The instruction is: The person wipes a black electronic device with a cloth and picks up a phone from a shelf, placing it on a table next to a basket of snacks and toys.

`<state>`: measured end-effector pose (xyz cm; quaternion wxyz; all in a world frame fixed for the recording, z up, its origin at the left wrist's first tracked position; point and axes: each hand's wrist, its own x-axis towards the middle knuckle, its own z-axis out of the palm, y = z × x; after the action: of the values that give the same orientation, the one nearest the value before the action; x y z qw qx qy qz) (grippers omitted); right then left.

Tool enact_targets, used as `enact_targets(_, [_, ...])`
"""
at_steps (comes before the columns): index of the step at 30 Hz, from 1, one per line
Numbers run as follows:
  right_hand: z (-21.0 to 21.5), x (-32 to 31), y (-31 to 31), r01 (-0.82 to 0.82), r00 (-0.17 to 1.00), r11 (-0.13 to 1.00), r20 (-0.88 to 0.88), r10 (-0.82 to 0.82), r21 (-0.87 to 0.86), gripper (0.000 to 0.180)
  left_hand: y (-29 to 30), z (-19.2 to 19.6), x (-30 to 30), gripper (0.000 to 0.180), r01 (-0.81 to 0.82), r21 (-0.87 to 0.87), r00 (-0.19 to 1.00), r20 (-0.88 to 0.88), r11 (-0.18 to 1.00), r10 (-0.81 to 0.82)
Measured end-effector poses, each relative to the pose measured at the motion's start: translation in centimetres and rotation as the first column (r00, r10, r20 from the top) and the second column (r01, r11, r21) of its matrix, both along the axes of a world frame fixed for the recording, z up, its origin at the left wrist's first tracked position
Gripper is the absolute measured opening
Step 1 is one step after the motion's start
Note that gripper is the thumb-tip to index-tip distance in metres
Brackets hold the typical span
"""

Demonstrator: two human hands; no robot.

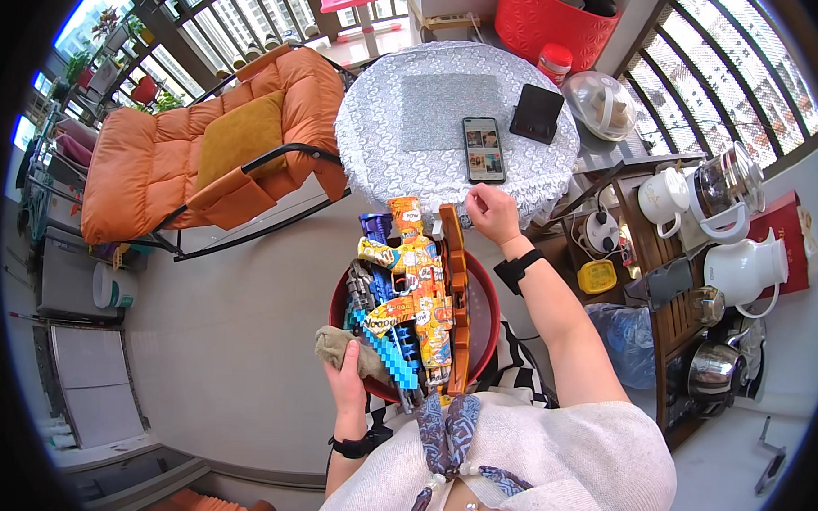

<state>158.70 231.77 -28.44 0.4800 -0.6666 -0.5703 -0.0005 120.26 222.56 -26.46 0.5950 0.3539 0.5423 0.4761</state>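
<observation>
A red round basin (484, 323) sits in front of me, filled with several toy guns: a large orange comic-patterned one (418, 292), a blue blocky one (386, 349) and a brown wooden one (453, 298). My left hand (349, 366) grips a beige cloth (336, 346) at the basin's left rim, pressed against the toys. My right hand (493, 213) is raised at the edge of the round table (430, 162), fingers curled, just past the top of the brown toy. I cannot tell if it pinches anything.
A phone (483, 149) and a black wallet-like case (536, 113) lie on the table. An orange rocking chair (205, 149) stands at left. A wooden shelf (660, 291) with white kettles and a glass pot is at right. A red tub (552, 26) stands behind.
</observation>
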Motion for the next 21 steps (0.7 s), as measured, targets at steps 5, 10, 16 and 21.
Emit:
enact_targets(5, [-0.03,0.01,-0.04,0.001,1.0,1.0,0.003,-0.001,-0.002,0.011,0.02,0.09,0.07,0.032,0.006,0.009,1.0,-0.003,1.0,-0.006])
enact_targets(10, [0.1,-0.02,-0.1,-0.001,1.0,1.0,0.002,0.001,-0.003,0.011,-0.01,0.56,0.32,0.031,0.006,0.012,1.0,-0.007,1.0,-0.006])
enact_targets(16, [-0.02,0.0,-0.04,0.002,1.0,1.0,0.0,-0.002,-0.005,0.012,0.04,0.22,0.16,0.032,0.001,0.017,1.0,-0.015,1.0,-0.001])
enact_targets(21, [0.17,0.27,0.21,0.025,0.988,0.998,-0.148,-0.033,-0.059,0.008,0.06,0.38,0.24,0.032,-0.003,0.008,1.0,-0.015,1.0,0.004])
